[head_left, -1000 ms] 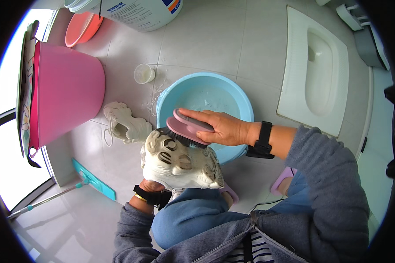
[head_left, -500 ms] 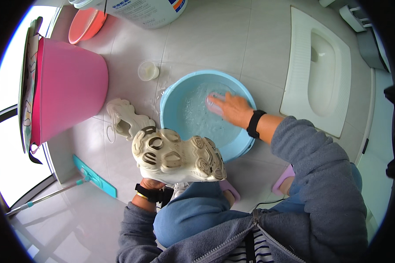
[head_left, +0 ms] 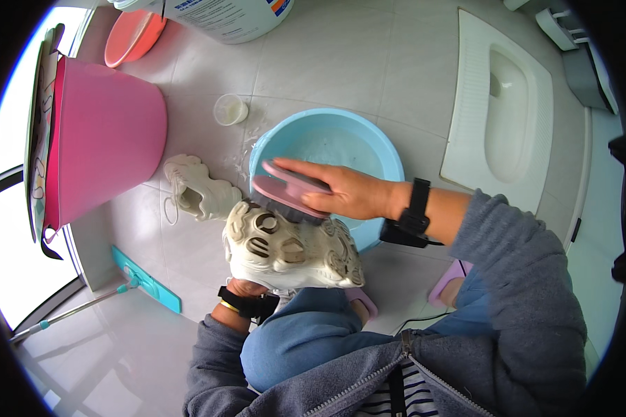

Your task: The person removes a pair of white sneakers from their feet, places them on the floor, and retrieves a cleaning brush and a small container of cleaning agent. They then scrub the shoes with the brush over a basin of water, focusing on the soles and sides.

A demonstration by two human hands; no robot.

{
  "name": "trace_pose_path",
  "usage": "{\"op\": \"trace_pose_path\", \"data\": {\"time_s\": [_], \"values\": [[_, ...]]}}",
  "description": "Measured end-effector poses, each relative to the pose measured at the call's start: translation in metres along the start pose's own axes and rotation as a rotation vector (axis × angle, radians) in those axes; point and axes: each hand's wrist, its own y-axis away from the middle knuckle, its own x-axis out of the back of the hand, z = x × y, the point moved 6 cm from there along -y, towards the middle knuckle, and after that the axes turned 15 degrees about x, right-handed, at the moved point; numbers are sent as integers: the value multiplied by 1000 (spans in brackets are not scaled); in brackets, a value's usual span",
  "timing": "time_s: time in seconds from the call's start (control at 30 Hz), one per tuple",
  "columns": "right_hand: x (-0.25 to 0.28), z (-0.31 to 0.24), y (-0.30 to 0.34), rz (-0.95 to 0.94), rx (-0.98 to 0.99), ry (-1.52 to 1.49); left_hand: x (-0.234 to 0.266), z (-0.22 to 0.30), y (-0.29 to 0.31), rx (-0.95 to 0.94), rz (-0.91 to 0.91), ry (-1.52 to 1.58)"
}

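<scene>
A cream chunky sneaker [head_left: 285,250] is held sole up at the near edge of the basin by my left hand [head_left: 247,288], whose fingers are mostly hidden beneath it. My right hand [head_left: 351,189] grips the handle of a pink scrub brush [head_left: 289,187]. Its dark bristles meet the upper edge of the dirty-patterned sole. Behind the brush stands a light blue basin [head_left: 389,149] with water in it. The matching cream sneaker [head_left: 198,191] rests on the floor left of the basin.
A clear cup [head_left: 230,110] with pale contents stands beyond the basin. To the left are a large pink tub [head_left: 111,132] and a teal flat mop [head_left: 146,279]. A red basin [head_left: 133,38] and white bucket [head_left: 233,17] are at the back; a squat toilet [head_left: 455,118] lies right.
My right hand has lifted the brush out of the basin water and brought it left and nearer, onto the sneaker's sole. The held sneaker has shifted slightly right.
</scene>
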Motion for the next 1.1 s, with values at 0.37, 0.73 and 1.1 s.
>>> {"op": "trace_pose_path", "data": {"time_s": [0.37, 0.73, 1.1], "values": [[14, -9, 3, 1, 49, 256, -7, 8, -1, -21, -11, 14], [12, -25, -5, 23, 70, 256, -39, 16, -23, -113, 53, -123], [47, 64, 32, -81, -360, 1047, 7, -5, 5, 101, -79, 80]]}}
